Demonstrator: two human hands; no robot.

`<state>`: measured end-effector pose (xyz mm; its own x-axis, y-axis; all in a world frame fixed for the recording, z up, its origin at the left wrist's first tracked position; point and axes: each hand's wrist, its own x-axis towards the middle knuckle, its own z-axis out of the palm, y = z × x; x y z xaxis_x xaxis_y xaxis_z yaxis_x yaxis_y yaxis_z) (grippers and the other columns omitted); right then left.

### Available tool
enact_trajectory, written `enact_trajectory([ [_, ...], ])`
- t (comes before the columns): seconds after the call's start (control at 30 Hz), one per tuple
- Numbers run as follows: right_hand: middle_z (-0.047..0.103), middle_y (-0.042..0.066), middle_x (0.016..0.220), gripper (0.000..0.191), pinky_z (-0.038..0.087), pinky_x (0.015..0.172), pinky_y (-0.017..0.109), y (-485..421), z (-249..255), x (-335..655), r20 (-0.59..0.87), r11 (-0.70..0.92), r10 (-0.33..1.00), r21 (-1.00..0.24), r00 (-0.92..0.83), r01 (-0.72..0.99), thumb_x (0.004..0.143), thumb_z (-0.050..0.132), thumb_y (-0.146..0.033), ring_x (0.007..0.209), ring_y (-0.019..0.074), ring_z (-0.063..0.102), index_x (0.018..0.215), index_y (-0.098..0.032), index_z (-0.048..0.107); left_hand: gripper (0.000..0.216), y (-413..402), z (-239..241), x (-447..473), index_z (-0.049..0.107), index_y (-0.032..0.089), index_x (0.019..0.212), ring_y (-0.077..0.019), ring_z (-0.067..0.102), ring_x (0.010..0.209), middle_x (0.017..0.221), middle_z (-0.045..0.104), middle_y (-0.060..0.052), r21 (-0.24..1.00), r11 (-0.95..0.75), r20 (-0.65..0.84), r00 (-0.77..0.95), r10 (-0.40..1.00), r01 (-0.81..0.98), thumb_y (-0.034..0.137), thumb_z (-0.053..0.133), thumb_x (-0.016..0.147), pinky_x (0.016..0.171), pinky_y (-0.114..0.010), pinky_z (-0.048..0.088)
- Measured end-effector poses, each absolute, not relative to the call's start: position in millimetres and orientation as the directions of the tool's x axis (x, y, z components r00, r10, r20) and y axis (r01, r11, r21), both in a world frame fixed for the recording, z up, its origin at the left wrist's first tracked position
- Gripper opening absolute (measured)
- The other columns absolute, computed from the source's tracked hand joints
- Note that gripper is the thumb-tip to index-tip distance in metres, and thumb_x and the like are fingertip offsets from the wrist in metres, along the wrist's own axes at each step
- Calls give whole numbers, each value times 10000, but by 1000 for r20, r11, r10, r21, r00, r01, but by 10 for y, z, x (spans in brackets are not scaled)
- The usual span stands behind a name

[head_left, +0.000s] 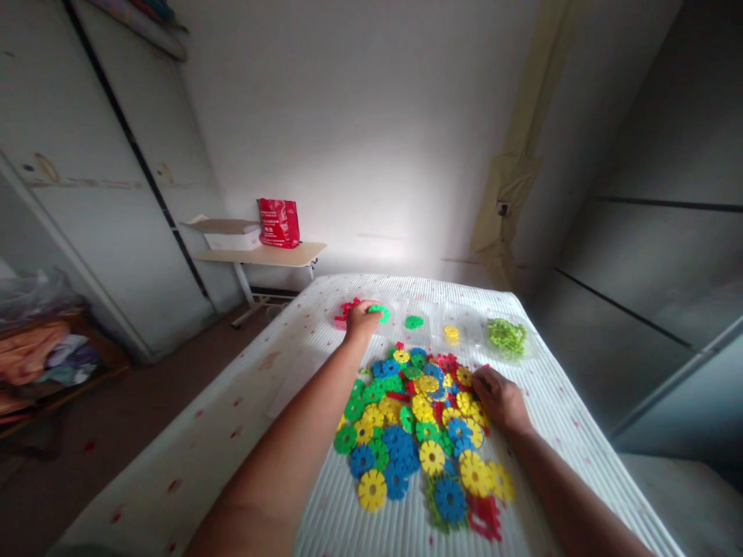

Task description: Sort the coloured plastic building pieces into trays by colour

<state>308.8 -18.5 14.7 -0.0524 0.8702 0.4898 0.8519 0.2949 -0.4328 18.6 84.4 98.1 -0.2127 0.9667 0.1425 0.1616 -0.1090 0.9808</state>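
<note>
My left hand (362,319) reaches to the far side of the bed, pinching a green notched disc (380,312) between thumb and fingers. Beside it, red plastic pieces (350,307) lie in a clear container, partly behind the hand. My right hand (500,396) rests at the right edge of a pile of flower-shaped discs, its fingers curled near a yellow disc (463,376); whatever they hold is hidden. Blue discs (400,449), yellow discs (431,456) and green discs (371,391) overlap in the pile, with red pieces (484,517) among them.
Along the far side are a green disc (414,322), yellow discs (451,333) and light-green pieces (507,337) in clear containers. A white ribbed cover (232,441) lies beneath everything. Beyond stands a small table (290,255) with a red bag (279,224) and white box (232,237).
</note>
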Motion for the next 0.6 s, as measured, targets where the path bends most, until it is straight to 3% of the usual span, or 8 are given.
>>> enact_trajectory([
  [0.13, 660, 44, 709, 292, 438, 580, 252, -197, 184, 3077, 493, 312, 868, -457, -54, 833, 835, 402, -384, 616, 163, 598, 725, -209, 607, 458, 1148, 955, 241, 548, 132, 1121, -102, 578, 554, 733, 619, 1, 964, -77, 149, -276, 950, 255, 137, 595, 665, 528, -197, 427],
  [0.3, 643, 36, 697, 294, 440, 592, 249, -204, 214, 3079, 472, 312, 880, -482, -57, 819, 840, 394, -382, 619, 160, 592, 728, -204, 599, 379, 942, 757, 219, 598, 148, 1039, -136, 614, 719, 932, 647, -54, 911, -92, 207, -253, 945, 402, 91, 585, 664, 652, -234, 465],
  [0.5, 658, 44, 686, 309, 461, 599, 262, -202, 270, 3147, 461, 270, 886, -586, 41, 764, 811, 421, -410, 619, 167, 601, 734, -182, 616, 194, 140, 637, 58, 668, 191, 857, -148, 614, 779, 839, 670, -13, 830, -221, 276, -34, 960, 512, 131, 553, 714, 753, -253, 473],
  [0.6, 666, 53, 692, 332, 468, 562, 259, -204, 308, 3185, 435, 219, 893, -642, 114, 735, 796, 436, -441, 591, 164, 595, 774, -177, 637, 246, -203, 494, -44, 659, 204, 861, -159, 600, 875, 891, 657, -24, 629, -371, 368, 158, 916, 683, 89, 478, 741, 827, -283, 464],
])
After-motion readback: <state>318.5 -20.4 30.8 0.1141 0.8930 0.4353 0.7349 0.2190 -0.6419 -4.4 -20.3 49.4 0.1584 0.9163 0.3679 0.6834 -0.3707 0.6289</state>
